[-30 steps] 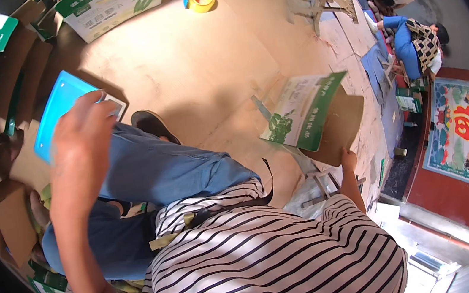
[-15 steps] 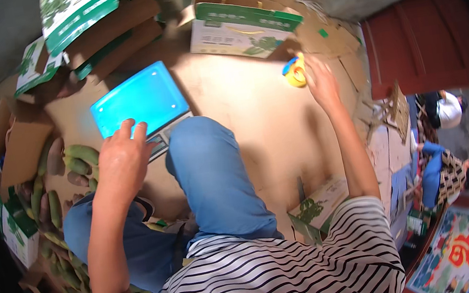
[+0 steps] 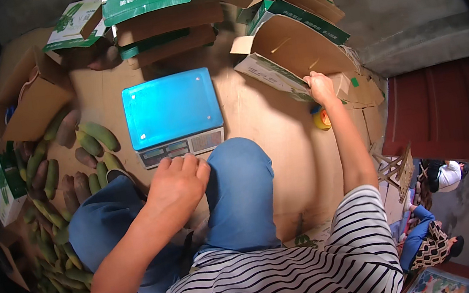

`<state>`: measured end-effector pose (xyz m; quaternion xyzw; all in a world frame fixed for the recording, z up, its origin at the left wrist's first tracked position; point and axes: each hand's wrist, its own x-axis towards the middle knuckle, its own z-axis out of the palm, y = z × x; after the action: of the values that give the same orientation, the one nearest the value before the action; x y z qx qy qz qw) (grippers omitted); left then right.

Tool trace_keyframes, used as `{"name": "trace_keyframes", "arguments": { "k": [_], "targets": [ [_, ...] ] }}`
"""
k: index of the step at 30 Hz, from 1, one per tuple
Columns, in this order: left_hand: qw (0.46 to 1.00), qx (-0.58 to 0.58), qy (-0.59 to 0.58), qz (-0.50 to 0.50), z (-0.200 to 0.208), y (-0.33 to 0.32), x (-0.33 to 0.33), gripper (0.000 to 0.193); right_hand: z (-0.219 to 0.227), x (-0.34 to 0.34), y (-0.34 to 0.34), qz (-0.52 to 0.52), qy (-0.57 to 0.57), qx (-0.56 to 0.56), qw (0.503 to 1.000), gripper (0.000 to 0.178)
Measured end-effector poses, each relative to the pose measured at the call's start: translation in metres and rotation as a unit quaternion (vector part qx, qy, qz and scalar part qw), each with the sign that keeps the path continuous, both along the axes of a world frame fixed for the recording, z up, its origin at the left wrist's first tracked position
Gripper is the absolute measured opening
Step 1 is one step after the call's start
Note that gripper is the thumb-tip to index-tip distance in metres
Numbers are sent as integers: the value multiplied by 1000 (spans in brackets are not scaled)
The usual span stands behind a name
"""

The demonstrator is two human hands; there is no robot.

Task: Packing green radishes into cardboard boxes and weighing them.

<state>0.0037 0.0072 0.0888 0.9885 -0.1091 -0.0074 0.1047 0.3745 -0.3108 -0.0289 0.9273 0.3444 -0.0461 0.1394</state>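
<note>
My right hand (image 3: pixel 321 87) pinches the near edge of an open cardboard box (image 3: pixel 316 45), white and green outside and brown inside. Just below that hand, a yellow tape roll (image 3: pixel 320 117), partly covered by my wrist, lies on the cardboard floor covering. A digital scale (image 3: pixel 172 110) with a blue platform stands in front of my knees, nothing on it. Close to the scale's front panel, beside my raised knee, is my left hand (image 3: pixel 177 184). Its fingers are curled in and nothing shows in them; their tips are hidden.
Long green and reddish-brown vegetables (image 3: pixel 61 255) lie heaped on the left. Beyond the scale are stacked green-and-white cartons (image 3: pixel 167 6), and a brown box (image 3: pixel 36 99) stands at far left. A wooden stool (image 3: pixel 394 172) and two people are on the right, near a red door (image 3: pixel 439 111).
My right hand has gone from the tape roll to the box's edge, and the box now sits tilted. My left hand has drawn back from the scale's platform, its fingers curling. The view has shifted.
</note>
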Motion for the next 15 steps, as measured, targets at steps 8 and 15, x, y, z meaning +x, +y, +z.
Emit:
{"name": "trace_keyframes", "arguments": {
  "k": [8, 15],
  "targets": [
    [995, -41, -83, -32, -8, -18, -7, 19, 85, -67, -11, -32, -67, 168, 983, 12],
    [996, -15, -88, 12, -32, -36, -13, 10, 199, -138, 93, 148, 73, 297, 940, 15]
  ]
}}
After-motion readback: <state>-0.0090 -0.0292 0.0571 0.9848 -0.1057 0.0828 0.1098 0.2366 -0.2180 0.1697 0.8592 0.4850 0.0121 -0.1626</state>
